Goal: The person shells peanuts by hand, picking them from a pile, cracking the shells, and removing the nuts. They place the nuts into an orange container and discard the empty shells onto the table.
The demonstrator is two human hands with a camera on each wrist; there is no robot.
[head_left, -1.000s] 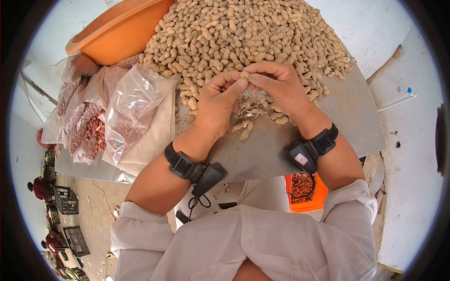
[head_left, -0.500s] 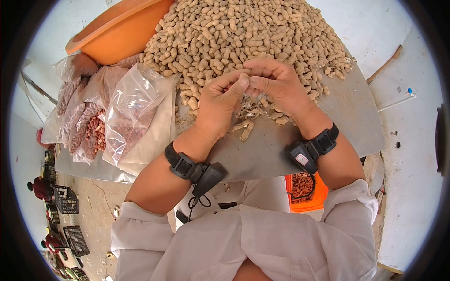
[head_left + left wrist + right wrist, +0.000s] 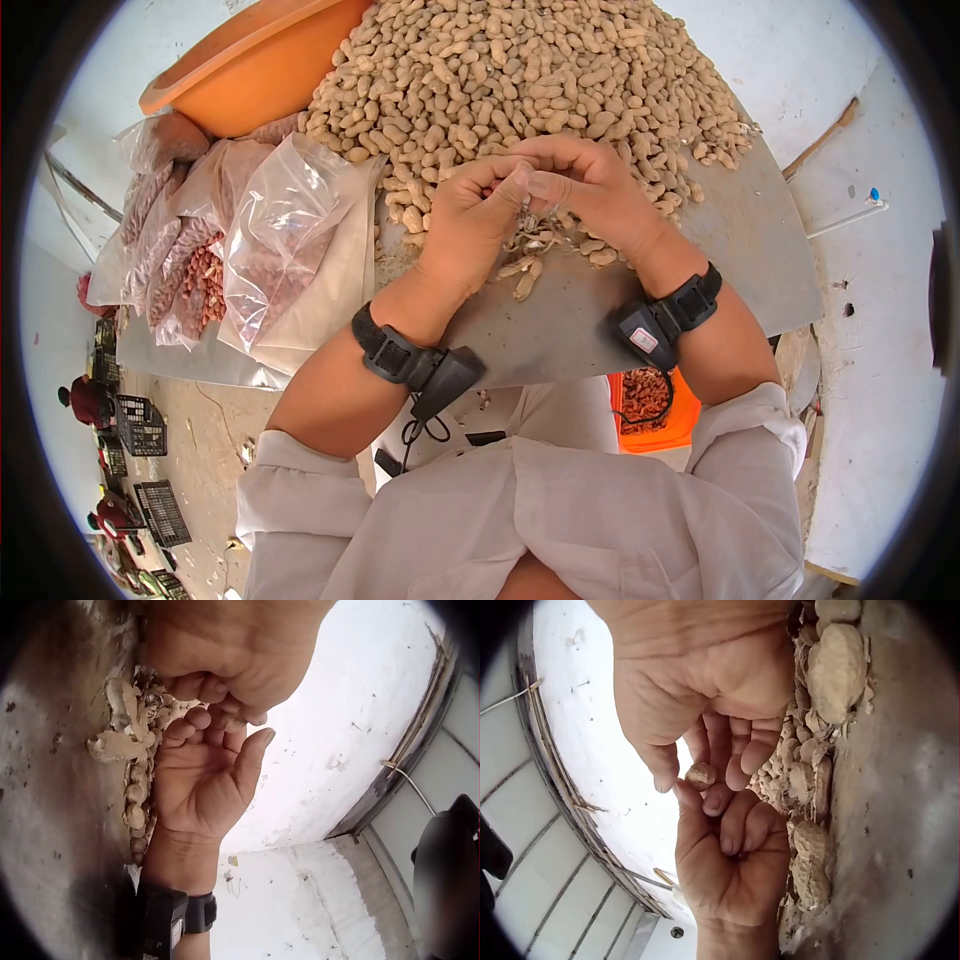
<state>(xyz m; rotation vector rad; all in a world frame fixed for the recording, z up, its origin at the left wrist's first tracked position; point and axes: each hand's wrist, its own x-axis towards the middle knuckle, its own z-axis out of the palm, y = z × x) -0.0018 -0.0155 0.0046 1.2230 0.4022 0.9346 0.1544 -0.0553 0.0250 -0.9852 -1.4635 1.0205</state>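
Note:
In the head view both hands meet at the near side of a heap of unshelled peanuts. The left hand pinches a small peanut piece between thumb and fingertips, its other fingers curled toward the palm; a reddish bit shows among them. At that piece, the right hand touches with its bent forefinger, while the right wrist view shows its thumb apart from its fingers. Broken shells lie just below the hands on the grey tabletop.
At the left lie clear plastic bags with reddish kernels, beside an orange basin. An orange container of reddish kernels or skins stands below the table edge. Black crates are on the floor at far left.
The right fingers have shifted slightly left and closer over the left fingertips. The pod seen between the fingertips a second ago is hidden in the head view. The arms have barely moved.

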